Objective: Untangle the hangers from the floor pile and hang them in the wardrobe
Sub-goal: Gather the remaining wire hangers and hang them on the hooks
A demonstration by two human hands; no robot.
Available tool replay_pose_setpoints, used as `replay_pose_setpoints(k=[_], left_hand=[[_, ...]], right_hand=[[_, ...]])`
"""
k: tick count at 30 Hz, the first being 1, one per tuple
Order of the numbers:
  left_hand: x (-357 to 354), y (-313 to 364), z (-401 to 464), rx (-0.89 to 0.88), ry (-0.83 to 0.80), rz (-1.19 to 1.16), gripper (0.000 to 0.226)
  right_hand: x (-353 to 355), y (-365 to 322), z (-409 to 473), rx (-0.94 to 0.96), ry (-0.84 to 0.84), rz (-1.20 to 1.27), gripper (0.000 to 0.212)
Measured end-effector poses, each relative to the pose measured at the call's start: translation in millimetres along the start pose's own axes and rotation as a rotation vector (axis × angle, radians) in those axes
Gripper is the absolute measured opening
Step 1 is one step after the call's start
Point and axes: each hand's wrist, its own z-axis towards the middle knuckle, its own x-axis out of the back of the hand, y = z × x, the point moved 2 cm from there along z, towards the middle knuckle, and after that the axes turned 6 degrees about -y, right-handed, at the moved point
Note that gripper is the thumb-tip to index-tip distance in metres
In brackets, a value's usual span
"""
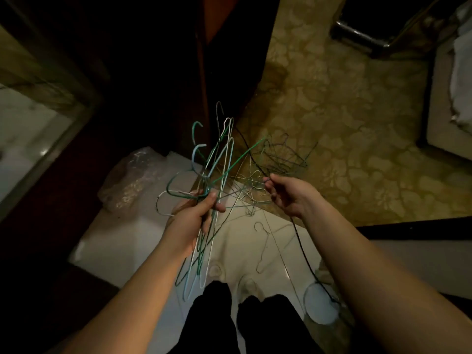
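Observation:
My left hand point(190, 215) grips a bundle of wire hangers point(217, 159), green, white and pale blue, with their hooks pointing up and away from me. My right hand point(286, 195) pinches a thin dark hanger wire point(298, 236) that runs from the bundle down past my right forearm. Below and beyond both hands a tangled pile of thin wire hangers point(281, 157) lies on the floor, partly on the patterned carpet. One loose pale hanger point(265, 244) lies on the white tiles. The dark wardrobe point(158, 72) stands ahead, its inside too dark to see.
A clear plastic bag point(127, 182) sits on the white tiles at the left. Patterned carpet point(357, 123) fills the right. A bed corner point(449, 98) is at far right. A white round lid point(321, 302) lies near my feet. My dark trouser legs point(245, 325) are at the bottom.

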Motion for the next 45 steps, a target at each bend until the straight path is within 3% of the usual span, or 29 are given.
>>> replay_pose_setpoints(k=[4, 9, 13, 16, 18, 21, 25, 32, 45], left_hand=[[2.6, 16.2, -59.5, -0.067, -0.037, 0.004, 0.024], [2.3, 15.0, -129.7, -0.161, 0.010, -0.179, 0.011], [4.7, -6.8, -196.1, -0.252, 0.044, -0.273, 0.016], [14.1, -23.3, -247.3, -0.299, 0.028, -0.354, 0.028], [18.5, -33.5, -286.6, -0.322, 0.064, -0.357, 0.024], [23.3, -53.8, -350.7, -0.326, 0.207, -0.328, 0.015], [40.4, -87.2, -425.5, -0.270, 0.427, -0.324, 0.016], [81.5, -158.3, -558.2, -0.403, 0.672, -0.470, 0.015], [160.8, -338.0, -865.8, -0.361, 1.369, -0.606, 0.026]], right_hand=[[-19.7, 7.4, -50.6, -0.016, -0.062, -0.055, 0.022], [-33.1, 34.1, -102.5, 0.007, -0.181, -0.288, 0.020], [-24.8, 58.3, -139.9, 0.229, -0.163, -0.650, 0.026], [-13.4, 74.9, -153.3, 0.469, 0.006, -1.011, 0.031], [-12.7, 87.3, -162.9, 0.597, 0.040, -1.187, 0.030], [-32.8, 114.8, -182.7, 0.671, -0.134, -1.309, 0.043], [-75.3, 166.2, -209.4, 0.636, -0.383, -1.470, 0.027], [-148.7, 276.0, -267.8, 0.695, -0.668, -1.620, 0.036], [-257.7, 609.8, -420.7, 0.639, -1.114, -1.775, 0.039]])
